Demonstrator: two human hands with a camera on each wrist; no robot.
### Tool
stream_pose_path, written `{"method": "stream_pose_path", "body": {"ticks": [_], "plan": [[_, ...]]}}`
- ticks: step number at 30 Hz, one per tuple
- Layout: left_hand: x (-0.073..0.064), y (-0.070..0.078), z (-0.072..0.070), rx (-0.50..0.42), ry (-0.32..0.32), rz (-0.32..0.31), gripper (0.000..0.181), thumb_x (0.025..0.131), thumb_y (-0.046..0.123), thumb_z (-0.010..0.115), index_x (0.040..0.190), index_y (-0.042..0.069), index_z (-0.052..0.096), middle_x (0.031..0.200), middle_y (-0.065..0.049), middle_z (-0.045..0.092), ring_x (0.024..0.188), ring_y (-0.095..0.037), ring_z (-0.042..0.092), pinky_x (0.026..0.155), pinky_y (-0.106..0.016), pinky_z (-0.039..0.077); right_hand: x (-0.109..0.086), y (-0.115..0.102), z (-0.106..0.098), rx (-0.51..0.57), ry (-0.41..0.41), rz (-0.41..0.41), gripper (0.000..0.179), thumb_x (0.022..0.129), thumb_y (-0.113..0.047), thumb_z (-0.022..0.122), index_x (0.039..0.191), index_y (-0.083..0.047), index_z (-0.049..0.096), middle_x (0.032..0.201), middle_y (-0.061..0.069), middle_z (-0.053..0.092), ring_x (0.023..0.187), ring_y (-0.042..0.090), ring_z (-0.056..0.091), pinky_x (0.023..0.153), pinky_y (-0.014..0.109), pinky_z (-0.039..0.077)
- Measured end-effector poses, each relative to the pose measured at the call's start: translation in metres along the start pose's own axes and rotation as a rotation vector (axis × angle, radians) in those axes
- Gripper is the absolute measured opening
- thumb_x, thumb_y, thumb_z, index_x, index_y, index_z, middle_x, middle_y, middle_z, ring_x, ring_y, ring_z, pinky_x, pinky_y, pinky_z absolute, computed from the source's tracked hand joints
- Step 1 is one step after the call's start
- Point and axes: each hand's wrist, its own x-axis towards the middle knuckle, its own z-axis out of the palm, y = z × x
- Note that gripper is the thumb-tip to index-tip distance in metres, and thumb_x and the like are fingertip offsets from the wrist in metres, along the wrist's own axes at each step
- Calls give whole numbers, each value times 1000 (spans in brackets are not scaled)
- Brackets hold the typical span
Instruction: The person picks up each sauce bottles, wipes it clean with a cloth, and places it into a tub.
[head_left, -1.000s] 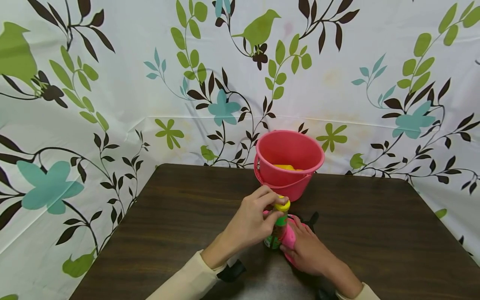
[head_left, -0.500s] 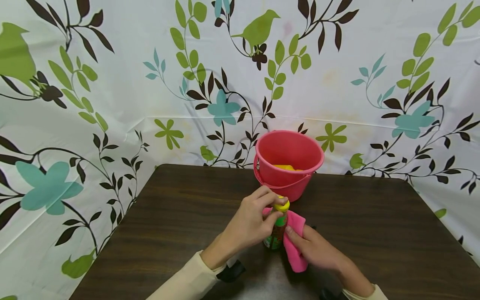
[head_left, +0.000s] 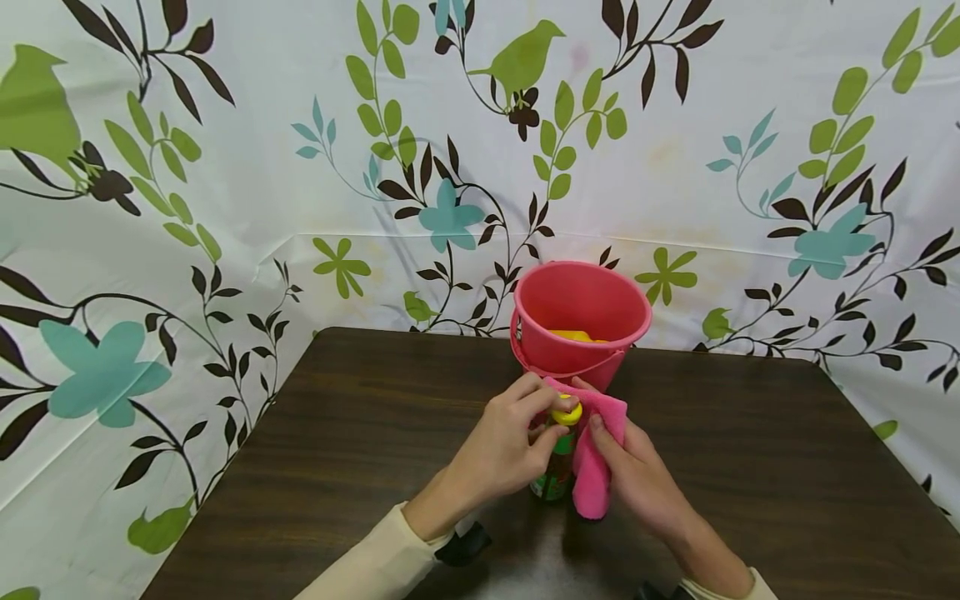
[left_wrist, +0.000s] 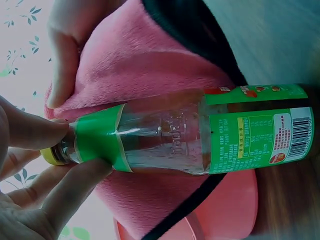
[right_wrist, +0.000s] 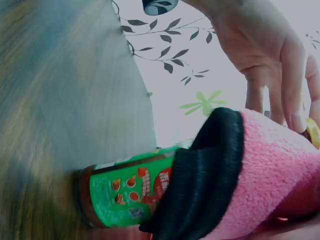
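Note:
A glass bottle (left_wrist: 165,137) with green labels and a yellow cap (head_left: 567,414) stands upright on the table. My left hand (head_left: 502,442) pinches it at the cap and neck between thumb and fingers. In my right hand (head_left: 647,479) is a pink fluffy cloth (head_left: 594,467) with a dark edging, held along the bottle's right side. The left wrist view has the cloth right behind the glass, reaching up to the neck. From the right wrist, the cloth (right_wrist: 272,160) covers the upper bottle, and only the lower green label (right_wrist: 135,190) shows.
Behind the hands stands a pink bucket (head_left: 528,337), its handle hanging down the front. Something yellow (head_left: 573,335) lies inside it. The dark wooden table (head_left: 390,400) ends at a patterned white sheet (head_left: 255,192).
My right hand has slid the cloth up along the bottle toward the cap, and the cloth has turned and folded. The left hand keeps its grip on the bottle's top.

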Motion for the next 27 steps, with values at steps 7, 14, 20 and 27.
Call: {"method": "stream_pose_path", "body": {"ticks": [7, 14, 20, 27], "plan": [[-1, 2, 0, 9, -3, -21, 20, 91, 6, 81, 109, 9, 72, 108, -4, 64, 84, -12, 58, 72, -14, 56, -4, -15, 0, 101, 82, -27, 55, 114, -38, 42, 166, -22, 32, 146, 10, 50, 117, 25, 63, 90, 35, 63], [-1, 3, 0, -12, -1, -33, 19, 91, 3, 79, 109, 6, 72, 106, -6, 63, 91, -14, 67, 79, -14, 59, -10, -30, -6, 88, 180, -130, 51, 115, -34, 40, 164, -20, 35, 142, 8, 50, 120, 22, 58, 87, 29, 63], [-1, 5, 0, 1, 2, -50, 22, 91, 3, 80, 112, 6, 72, 105, -7, 63, 96, -17, 71, 82, -20, 62, -12, -33, -12, 38, 229, -125, 50, 115, -37, 41, 161, -19, 38, 137, 8, 54, 115, 22, 62, 84, 29, 64], [-1, 5, 2, 37, 17, -45, 24, 89, 5, 82, 112, 7, 73, 102, -6, 62, 88, -17, 67, 78, -24, 63, -13, -27, -15, -9, 221, -88, 52, 115, -40, 40, 163, -21, 37, 148, 2, 51, 120, 22, 58, 87, 27, 61]]}}
